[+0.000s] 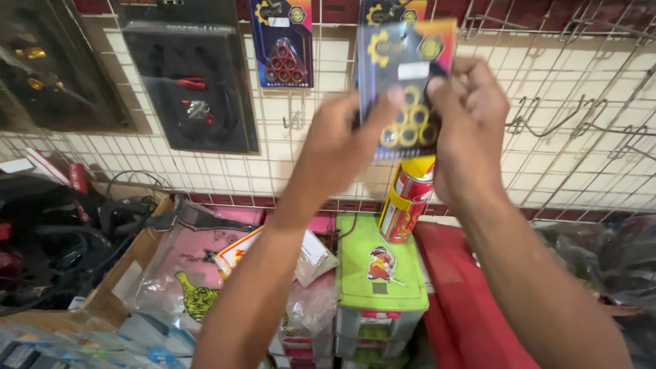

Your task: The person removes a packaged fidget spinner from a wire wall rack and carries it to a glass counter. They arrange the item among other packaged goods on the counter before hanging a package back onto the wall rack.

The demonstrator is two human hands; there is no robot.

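Note:
Both my hands hold one blister pack [404, 82] up against a white wire grid wall [560, 137]. The pack is dark with a yellow gear mark and several yellow rollers in a triangle. My left hand [338, 147] grips its left edge with the thumb on the front. My right hand [468, 130] pinches its right edge. A matching pack with red rollers [282, 42] hangs on the grid to the left, and another pack [389, 10] hangs just behind the one I hold.
Two large dark packaged parts [195, 82] hang at the left. Bare hooks [553, 123] stick out at the right. Below stand a red and yellow spray can [404, 201], a green-lidded drawer box [379, 273], pink plastic bags [195, 266], a cardboard box [119, 273] and tangled cables [61, 239].

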